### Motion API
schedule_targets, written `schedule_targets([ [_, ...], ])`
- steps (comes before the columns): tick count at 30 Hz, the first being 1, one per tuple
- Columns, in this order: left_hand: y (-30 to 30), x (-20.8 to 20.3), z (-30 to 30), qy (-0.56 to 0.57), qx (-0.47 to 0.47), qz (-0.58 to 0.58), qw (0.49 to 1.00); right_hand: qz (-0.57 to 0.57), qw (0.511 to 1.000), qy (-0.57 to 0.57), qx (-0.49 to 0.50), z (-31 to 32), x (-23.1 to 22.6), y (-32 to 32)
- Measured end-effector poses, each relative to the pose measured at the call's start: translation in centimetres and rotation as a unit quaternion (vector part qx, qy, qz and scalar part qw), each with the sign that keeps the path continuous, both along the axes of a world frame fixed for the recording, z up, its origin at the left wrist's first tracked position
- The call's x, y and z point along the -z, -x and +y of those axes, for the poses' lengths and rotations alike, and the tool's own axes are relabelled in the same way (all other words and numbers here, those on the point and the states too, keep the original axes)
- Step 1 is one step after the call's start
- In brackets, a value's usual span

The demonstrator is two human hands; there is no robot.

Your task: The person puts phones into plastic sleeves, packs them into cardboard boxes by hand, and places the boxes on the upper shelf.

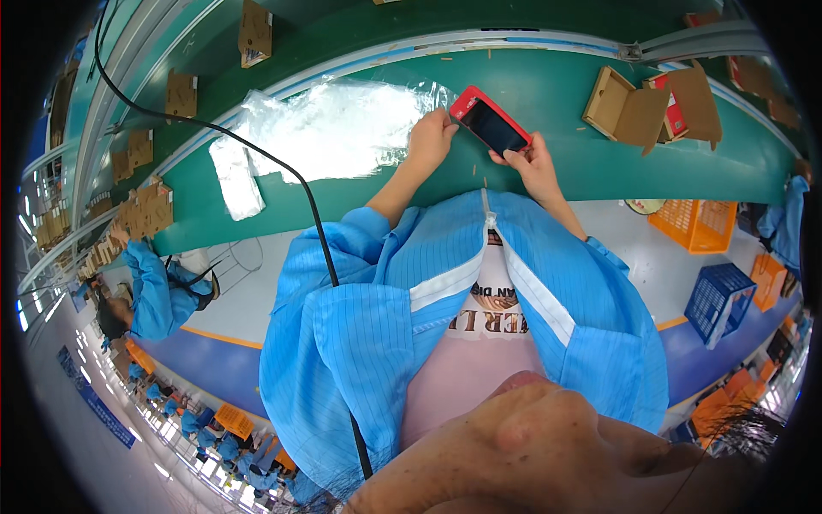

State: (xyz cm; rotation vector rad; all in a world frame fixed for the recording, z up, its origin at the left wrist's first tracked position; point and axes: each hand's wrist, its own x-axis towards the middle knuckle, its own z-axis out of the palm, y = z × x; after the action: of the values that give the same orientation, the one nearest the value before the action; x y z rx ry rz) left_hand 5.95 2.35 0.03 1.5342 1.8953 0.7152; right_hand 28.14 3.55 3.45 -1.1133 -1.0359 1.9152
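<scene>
A red handheld device with a dark screen [492,125] is gripped at its lower right end by my right hand [534,166], tilted above the green table. My left hand [431,140] is closed, fingers curled at the right edge of a spread pile of clear plastic bags [330,128]; it seems to pinch one bag's edge, close to the device's upper left end. A smaller folded stack of clear bags [236,180] lies left of the pile.
An open brown cardboard box [629,111] with a red item [674,111] beside it stands at the right of the green table [548,77]. A black cable [295,176] hangs across the left. Orange crate [698,224] and blue crate [719,300] sit at right. A co-worker [158,291] is at left.
</scene>
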Motion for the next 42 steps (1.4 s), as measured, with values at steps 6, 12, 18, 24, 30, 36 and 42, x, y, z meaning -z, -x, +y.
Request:
schedule_targets([
  [6, -0.1, 0.1, -1.0, -0.034, 0.027, 0.018, 0.999, -0.006, 0.999, -0.037, 0.018, -0.5, -0.6, -0.1],
  [12, -0.4, 1.0, -1.2, -0.095, 0.039, 0.089, 0.991, -0.069, 0.993, -0.097, -0.001, -1.2, 0.9, -0.5],
  [18, -0.5, 0.8, -1.4, -0.117, 0.071, 0.163, 0.977, -0.076, 0.992, -0.1, 0.008, -1.1, 1.9, -1.3],
  [24, 0.6, 1.8, -0.7, -0.117, 0.043, 0.088, 0.988, -0.123, 0.982, -0.134, -0.04, -1.6, 1.5, 0.1],
  [30, 1.8, -0.6, 0.7, -0.024, -0.074, -0.07, 0.994, -0.379, 0.82, -0.387, -0.185, -0.5, -0.4, 0.5],
  [36, 1.3, -4.7, 0.2, -0.21, 0.076, 0.169, 0.96, -0.16, 0.975, 0.044, -0.15, 1.3, -3.5, 3.0],
  [42, -2.0, -9.0, -0.4, -0.218, 0.122, 0.04, 0.968, 0.021, 0.984, 0.148, -0.093, 0.7, -2.4, 2.6],
])
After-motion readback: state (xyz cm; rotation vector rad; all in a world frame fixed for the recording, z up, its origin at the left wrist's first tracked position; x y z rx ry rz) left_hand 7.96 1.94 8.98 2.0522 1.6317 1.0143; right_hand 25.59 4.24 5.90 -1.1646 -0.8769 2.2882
